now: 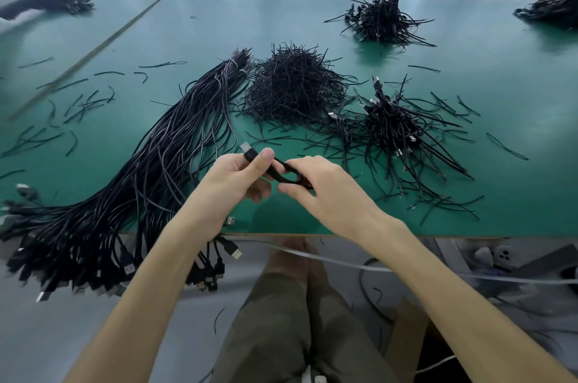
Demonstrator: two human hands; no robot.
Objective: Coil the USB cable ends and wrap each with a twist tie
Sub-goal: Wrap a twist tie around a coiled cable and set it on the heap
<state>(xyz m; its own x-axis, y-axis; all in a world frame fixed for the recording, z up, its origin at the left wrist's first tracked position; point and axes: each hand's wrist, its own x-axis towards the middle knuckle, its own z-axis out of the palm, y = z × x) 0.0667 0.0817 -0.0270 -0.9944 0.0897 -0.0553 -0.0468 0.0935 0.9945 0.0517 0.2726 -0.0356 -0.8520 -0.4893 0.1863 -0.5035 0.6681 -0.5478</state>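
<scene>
Just above the near edge of the counter point(469, 85), my left hand point(231, 182) grips the USB cable point(281, 165) right behind its plug point(245, 146), with the thumb pressed on top. My right hand point(322, 188) pinches the other end of a small flattened loop I am folding in the cable.

I judge this to be the coiling step: one loop shows and there is no tie on it yet. The loop's long axis runs from far left to near right. The metal plug sticks out past my left thumb, pointing far and left. I cannot tell whether the rest of the cable trails under my hands.

Next, I think, I must clamp the coil flat in one hand, free the other, and reach across for a tie.

To the left lies the long bundle of uncoiled cables point(150, 182), its plugs hanging over the near edge. Beyond my hands sits the heap of twist ties point(294, 88). Right of it is a pile of what look like finished, tied cables point(397, 129), and another such pile point(381, 17) lies farther back.
</scene>
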